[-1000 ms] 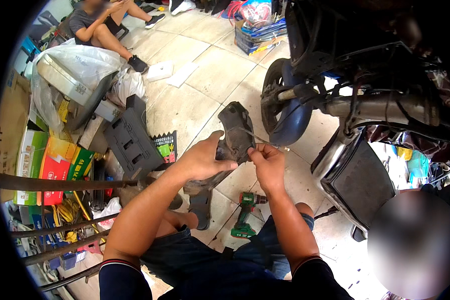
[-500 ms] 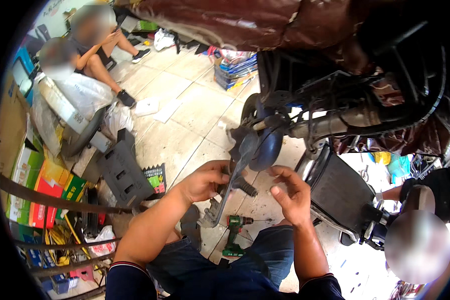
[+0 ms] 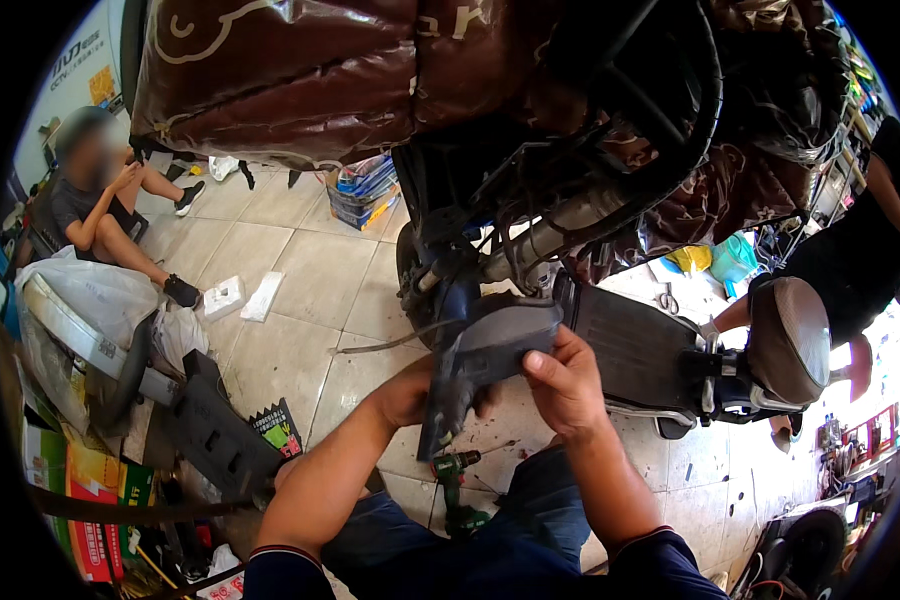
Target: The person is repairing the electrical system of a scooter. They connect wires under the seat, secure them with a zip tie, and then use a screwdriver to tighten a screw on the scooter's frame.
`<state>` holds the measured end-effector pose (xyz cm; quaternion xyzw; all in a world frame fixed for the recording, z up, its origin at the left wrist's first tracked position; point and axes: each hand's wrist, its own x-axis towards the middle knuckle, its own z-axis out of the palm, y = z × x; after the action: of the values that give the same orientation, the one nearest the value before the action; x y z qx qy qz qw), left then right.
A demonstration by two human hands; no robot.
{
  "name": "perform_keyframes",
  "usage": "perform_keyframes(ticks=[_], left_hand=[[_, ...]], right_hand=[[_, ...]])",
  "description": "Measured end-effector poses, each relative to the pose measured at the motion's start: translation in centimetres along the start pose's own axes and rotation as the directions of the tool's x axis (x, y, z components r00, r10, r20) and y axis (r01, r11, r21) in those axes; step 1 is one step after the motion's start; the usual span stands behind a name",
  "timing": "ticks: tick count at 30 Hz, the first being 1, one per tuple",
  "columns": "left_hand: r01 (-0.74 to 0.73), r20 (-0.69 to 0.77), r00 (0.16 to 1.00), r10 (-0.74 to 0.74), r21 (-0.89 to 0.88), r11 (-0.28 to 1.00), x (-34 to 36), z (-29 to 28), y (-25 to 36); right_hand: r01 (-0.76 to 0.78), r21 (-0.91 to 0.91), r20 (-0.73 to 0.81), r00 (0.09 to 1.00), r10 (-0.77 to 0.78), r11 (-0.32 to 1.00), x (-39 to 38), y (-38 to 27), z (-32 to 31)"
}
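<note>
Both my hands are around a dark grey plastic part [image 3: 500, 340] like a curved scooter cover, held up in front of the scooter's front fork tube [image 3: 560, 228]. My left hand [image 3: 408, 392] is closed at its left side, the fingers partly hidden behind the dark panel. With thumb in front and fingers behind, my right hand [image 3: 567, 388] pinches the part's right end. Below, between my legs, a green cordless drill [image 3: 458, 490] rests on the tiles. A thin cable [image 3: 385, 345] sticks out leftward past the part.
Brown quilted covers [image 3: 290, 90] hang over the scooter above. To the right are a black footboard [image 3: 630, 345], a brown seat [image 3: 790, 330] and a standing person [image 3: 840, 240]. A seated person [image 3: 100, 200] is far left. Nearer left lies a black plastic panel [image 3: 215, 425].
My right hand has gone from open and apart to gripping the plastic part's right end. The part has turned, showing its broad face. My view has shifted to the right.
</note>
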<state>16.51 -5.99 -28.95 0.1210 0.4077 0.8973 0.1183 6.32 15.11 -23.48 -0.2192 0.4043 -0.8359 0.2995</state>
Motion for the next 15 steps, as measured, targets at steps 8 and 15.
perform_keyframes(ticks=[8,15], left_hand=[[0.047,-0.375,0.916,0.142,0.452,0.891,-0.9,-0.8,2.8],[0.408,-0.415,0.910,0.012,0.899,0.159,-2.8,1.0,4.9]], right_hand=[[0.270,-0.359,-0.162,0.925,-0.345,0.893,-2.4,-3.8,1.8],[0.374,-0.386,-0.139,0.880,-0.454,0.843,-2.0,-5.1,3.4]])
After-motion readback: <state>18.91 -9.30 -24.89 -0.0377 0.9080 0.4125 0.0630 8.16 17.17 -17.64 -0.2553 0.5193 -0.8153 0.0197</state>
